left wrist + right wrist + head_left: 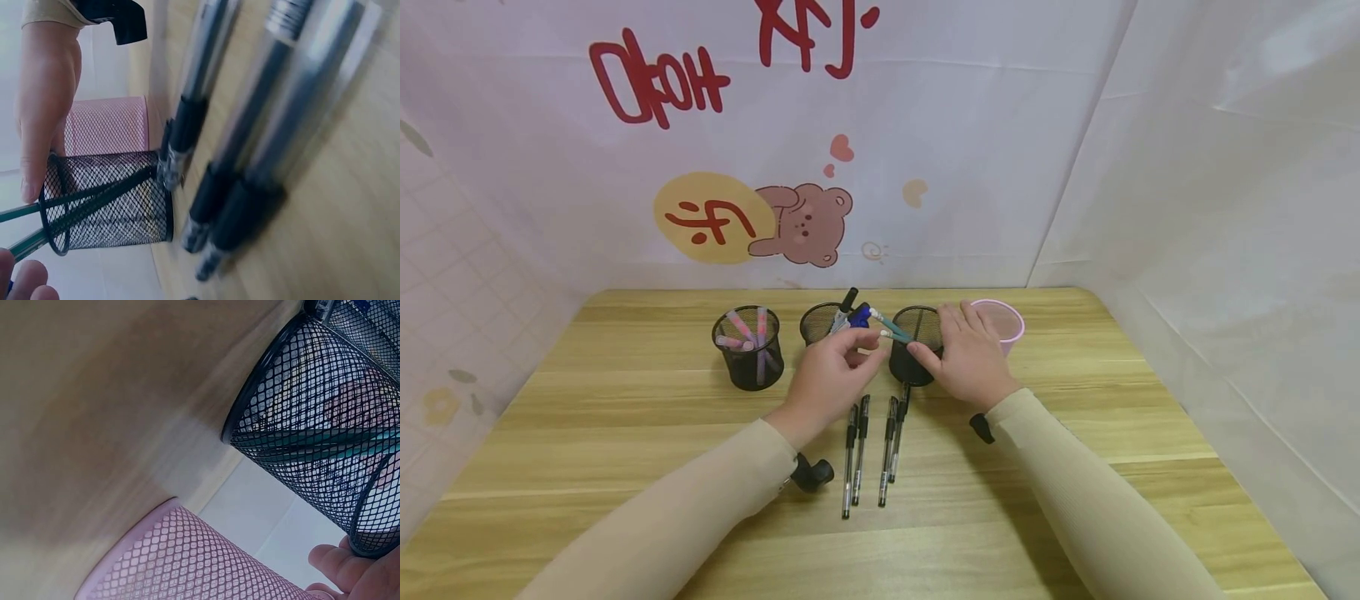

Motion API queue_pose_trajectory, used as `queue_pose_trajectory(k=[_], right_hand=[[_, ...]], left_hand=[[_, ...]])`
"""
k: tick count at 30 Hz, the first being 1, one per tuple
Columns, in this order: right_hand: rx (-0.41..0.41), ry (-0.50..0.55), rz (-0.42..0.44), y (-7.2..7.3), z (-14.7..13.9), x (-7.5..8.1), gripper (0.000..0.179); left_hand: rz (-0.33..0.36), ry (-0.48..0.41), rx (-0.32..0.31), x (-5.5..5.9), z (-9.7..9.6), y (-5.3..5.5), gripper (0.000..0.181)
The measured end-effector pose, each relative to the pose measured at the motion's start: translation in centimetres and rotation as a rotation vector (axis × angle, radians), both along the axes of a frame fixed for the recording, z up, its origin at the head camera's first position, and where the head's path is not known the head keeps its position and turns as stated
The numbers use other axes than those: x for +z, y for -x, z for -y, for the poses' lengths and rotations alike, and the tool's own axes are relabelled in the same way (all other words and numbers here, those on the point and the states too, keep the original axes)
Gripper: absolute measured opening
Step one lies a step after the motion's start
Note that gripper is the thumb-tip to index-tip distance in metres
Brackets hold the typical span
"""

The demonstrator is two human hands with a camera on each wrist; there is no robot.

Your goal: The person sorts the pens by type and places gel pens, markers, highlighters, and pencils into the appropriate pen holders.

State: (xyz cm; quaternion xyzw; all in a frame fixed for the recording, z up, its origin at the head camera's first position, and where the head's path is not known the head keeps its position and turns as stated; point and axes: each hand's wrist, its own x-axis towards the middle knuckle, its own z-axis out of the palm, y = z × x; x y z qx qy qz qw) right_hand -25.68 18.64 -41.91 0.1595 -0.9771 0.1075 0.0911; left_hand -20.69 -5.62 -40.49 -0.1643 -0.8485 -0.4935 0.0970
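Note:
Two teal pens (897, 333) with white ends lean in a black mesh pen cup (916, 367); their lower parts show through the mesh in the left wrist view. My left hand (831, 375) is at their upper ends, index fingertip right at one white end and the thumb a little apart below. My right hand (973, 358) holds the cup at its rim, thumb on the near side and fingers along the right side. In the right wrist view, fingertips (337, 565) show beside the rim.
Left of this cup stands a mesh cup (812, 325) with blue and black-capped pens, then another cup (756, 375) with pink-purple sticks. A pink mesh cup (1011, 333) is at right. Several clear black-capped pens (850, 467) lie in front. A white printed curtain (970, 167) hangs behind.

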Motion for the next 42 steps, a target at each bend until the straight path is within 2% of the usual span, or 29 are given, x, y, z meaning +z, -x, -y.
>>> queue_pose_trajectory(k=[3,7,12,17,27,33,42], right_hand=[[0.003,0.002,0.006,0.0,0.0,0.0,0.096],[0.008,0.009,0.03,-0.1,0.1,0.3,0.096],[0.016,0.018,0.064,-0.4,0.1,0.8,0.097],[0.032,0.047,0.104,-0.5,0.1,1.5,0.099],[0.041,0.077,0.102,-0.4,-0.6,2.4,0.098],[0.02,0.031,0.094,-0.1,-2.4,3.5,0.102],[0.047,0.036,0.169,0.4,-6.5,4.2,0.103]], left_hand=[[-0.014,0.06,-0.017,0.1,0.7,-0.2,0.034],[0.001,0.14,-0.032,0.4,1.5,-0.7,0.039],[0.001,0.254,-0.033,0.5,2.3,-1.0,0.044],[0.024,0.323,-0.044,0.6,3.0,-1.3,0.047],[0.058,0.522,-0.107,0.6,3.8,-1.7,0.063],[0.093,0.629,-0.127,0.4,4.1,-2.1,0.065],[0.167,0.743,-0.131,0.1,4.4,-2.5,0.069]])
